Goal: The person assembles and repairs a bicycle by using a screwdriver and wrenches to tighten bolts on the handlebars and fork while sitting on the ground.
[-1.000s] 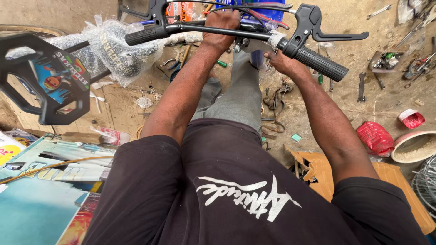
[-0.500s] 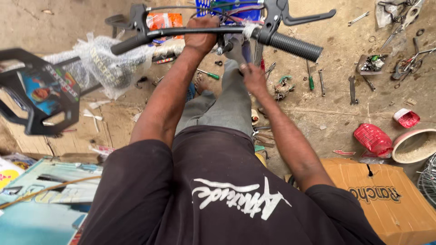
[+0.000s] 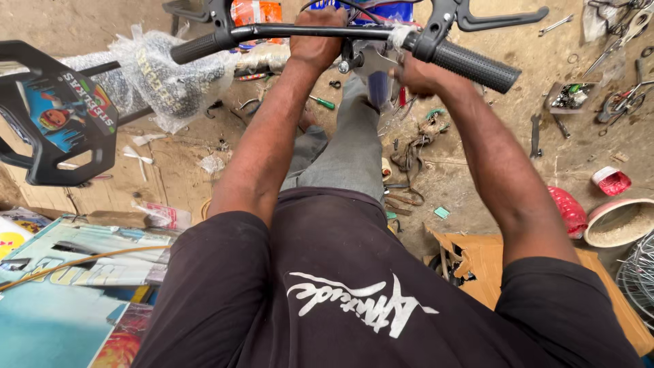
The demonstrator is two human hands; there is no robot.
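The black bicycle handlebar (image 3: 320, 31) runs across the top of the frame, raised in front of the person. It already carries 2 ribbed rubber handle sleeves, one at upper left (image 3: 196, 48) and one at upper right (image 3: 473, 66), and 2 black brake levers, the left (image 3: 197, 9) and the right (image 3: 501, 18). Clear plastic wrapping (image 3: 398, 35) clings to the bar just inside the right lever clamp. Judging from that, the levers and sleeves are fitted, while the work at the stem (image 3: 351, 58) in the middle looks unfinished; whether it is being tightened or aligned cannot be told, since that part is largely hidden and blurred.

The left hand (image 3: 315, 42) is wrapped over the bar near its centre, fingers curled fully round it in a firm grip. The right hand (image 3: 417, 73) sits just below the bar, beside the right lever clamp and the stem; it is blurred. Its fingers seem bunched together, but whether they pinch a tool, the wrapping or the bar itself I cannot tell.

Below the hands lies a sandy floor (image 3: 477, 177) strewn with wrenches (image 3: 535, 135), a green-handled screwdriver (image 3: 320, 102) and a red plastic basket (image 3: 569, 211). At left, a bubble-wrapped bundle (image 3: 163, 75) rests near a black child's bicycle front panel (image 3: 58, 112).
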